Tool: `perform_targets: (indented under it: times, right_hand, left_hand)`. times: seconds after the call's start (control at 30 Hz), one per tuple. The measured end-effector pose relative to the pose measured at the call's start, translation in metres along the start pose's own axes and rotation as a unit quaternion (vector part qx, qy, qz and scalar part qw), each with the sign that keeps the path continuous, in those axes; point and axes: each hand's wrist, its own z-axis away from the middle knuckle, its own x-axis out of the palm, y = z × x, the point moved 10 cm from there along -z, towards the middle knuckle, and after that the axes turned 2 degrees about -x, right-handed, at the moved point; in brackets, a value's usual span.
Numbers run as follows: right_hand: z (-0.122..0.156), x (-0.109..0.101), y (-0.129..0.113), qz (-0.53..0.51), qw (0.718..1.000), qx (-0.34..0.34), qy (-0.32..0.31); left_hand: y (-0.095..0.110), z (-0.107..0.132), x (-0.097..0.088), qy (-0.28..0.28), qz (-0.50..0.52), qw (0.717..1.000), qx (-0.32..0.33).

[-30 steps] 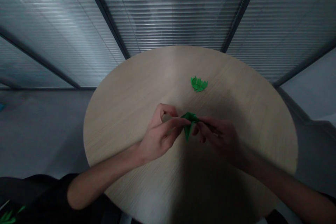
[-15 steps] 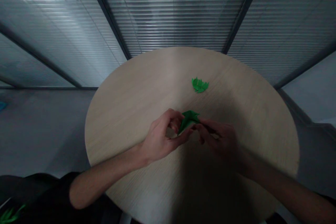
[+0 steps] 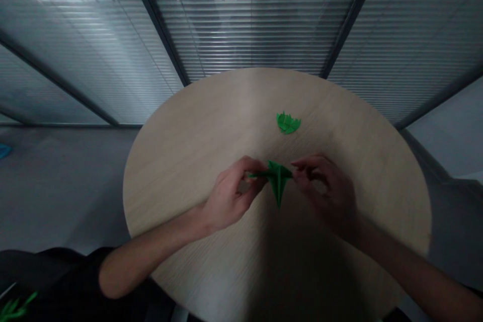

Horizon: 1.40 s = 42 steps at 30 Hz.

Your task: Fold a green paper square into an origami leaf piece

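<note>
Folded green origami paper [image 3: 278,181] is held up between two hands, just above the middle of a round, pale wood-grain surface [image 3: 188,176]. The paper forms a sharp, narrow point aimed down toward the person, with a short, jagged crest at the top and a thin, flat strip reaching out to the left.

The left hand [image 3: 234,193] is nearly closed, pinching the end of that strip between thumb and fingers. The right hand [image 3: 326,193] is narrowly curled, its fingertips gripping the paper's right side. The two hands are close together, with only the paper between them.

Farther across the surface, well apart from the hands, lies a small green folded leaf shape [image 3: 288,123] with a serrated edge. A dark sleeve [image 3: 56,274] shows at the lower left, where a jagged green paper piece [image 3: 13,308] is cut off by the frame's corner and hard to make out. A small blue object [image 3: 4,150] on the grey floor [image 3: 64,196] is too dim and cut off to identify. The right hand falls in shadow, blurring its finger detail, and its fingers hide part of the paper's right side.
</note>
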Motion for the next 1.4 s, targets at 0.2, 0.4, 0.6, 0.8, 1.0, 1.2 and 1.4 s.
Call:
perform_targets:
  times: [0.2,0.4,0.6,0.8,1.0,1.2,1.4]
  right_hand:
    - [0.005,0.026,0.014,-0.169,0.975,0.086,-0.114]
    - [0.008,0.035,0.008,-0.227,0.958,0.076,-0.157]
    - [0.008,0.035,0.013,-0.229,0.96,0.091,-0.136]
    - [0.008,0.033,0.011,-0.219,0.962,0.089,-0.137]
    - [0.007,0.032,0.005,-0.21,0.964,0.06,-0.15]
    - [0.004,0.027,0.003,-0.174,0.976,0.043,-0.123]
    - [0.005,0.028,0.009,-0.157,0.979,0.058,-0.113]
  left_hand:
    - [0.0,-0.001,0.002,-0.015,0.033,0.999,0.0]
    - [0.001,-0.003,0.006,-0.04,0.068,0.997,-0.014]
    - [0.0,-0.003,0.007,-0.039,0.079,0.996,-0.012]
    - [0.0,-0.003,0.005,-0.026,0.087,0.996,-0.012]
    - [0.002,-0.004,0.004,-0.023,0.094,0.995,-0.011]
    - [0.004,-0.004,0.004,-0.021,0.098,0.995,-0.003]
    - [0.0,0.0,0.006,-0.023,0.084,0.996,-0.016]
